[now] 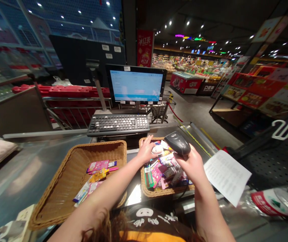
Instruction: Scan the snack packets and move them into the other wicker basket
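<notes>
Small white rounded item [157, 150], above far part of right brown wicker basket [156, 193]: probably light, maybe slippery; best held by edges. Left hand [146, 150] pinches it. Right hand [192, 164] wraps black plastic scanner [176, 142], likely stiff; handle gives good hold. Left brown wicker basket [62, 173] on shiny metal tabletop [10, 181].

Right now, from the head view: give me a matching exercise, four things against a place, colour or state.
Things:
1. scanner
2. keyboard
3. paper sheet
4. left basket

Place, colour or state:
A. in front of the lit monitor
B. brown, holding some packets
C. held in the right hand
D. white, with printed lines

Pairs: 1-C, 2-A, 3-D, 4-B
</notes>
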Motion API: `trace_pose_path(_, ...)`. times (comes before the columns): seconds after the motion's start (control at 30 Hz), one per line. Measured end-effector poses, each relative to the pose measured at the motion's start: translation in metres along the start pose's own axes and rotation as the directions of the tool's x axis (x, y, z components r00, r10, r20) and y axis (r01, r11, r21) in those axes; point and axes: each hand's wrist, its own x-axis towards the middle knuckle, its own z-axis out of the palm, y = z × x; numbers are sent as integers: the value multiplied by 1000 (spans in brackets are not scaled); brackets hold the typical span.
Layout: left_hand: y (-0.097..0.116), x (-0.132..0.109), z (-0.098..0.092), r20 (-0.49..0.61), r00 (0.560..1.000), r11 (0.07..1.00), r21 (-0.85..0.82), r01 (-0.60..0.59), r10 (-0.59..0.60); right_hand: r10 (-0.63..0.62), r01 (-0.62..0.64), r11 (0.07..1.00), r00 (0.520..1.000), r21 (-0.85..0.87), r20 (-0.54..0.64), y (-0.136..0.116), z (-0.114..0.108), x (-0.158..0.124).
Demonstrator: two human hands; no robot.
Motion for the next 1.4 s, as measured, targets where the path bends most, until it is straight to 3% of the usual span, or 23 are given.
trace_pose_path(0.2,10,0,-29,-140,988,996,78,-46,57,1,-1,1000,1000,-2,-20,-8,0,2)
trace_pose_path(0.5,30,1,-118,-316,937,958,281,-60,151,-102,100,994,993,-35,-67,-17,6,1)
trace_pose_path(0.73,30,-6,-174,-366,919,944,330,-16,144,-241,232,969,963,-85,-120,-43,9,0)
trace_pose_path(1.0,14,-22,-196,-394,912,931,362,37,117,-349,347,937,936,-34,-47,-84,22,-5)
trace_pose_path(1.17,4,-33,-201,-383,914,918,396,30,135,-368,367,930,930,-28,-17,-94,29,-3)
trace_pose_path(1.33,-20,-38,-216,-402,910,929,364,63,95,-156,143,987,964,-72,-216,-82,9,4)
trace_pose_path(1.4,-28,-38,-217,-398,912,937,347,49,100,-104,84,992,966,-92,-237,-77,3,6)
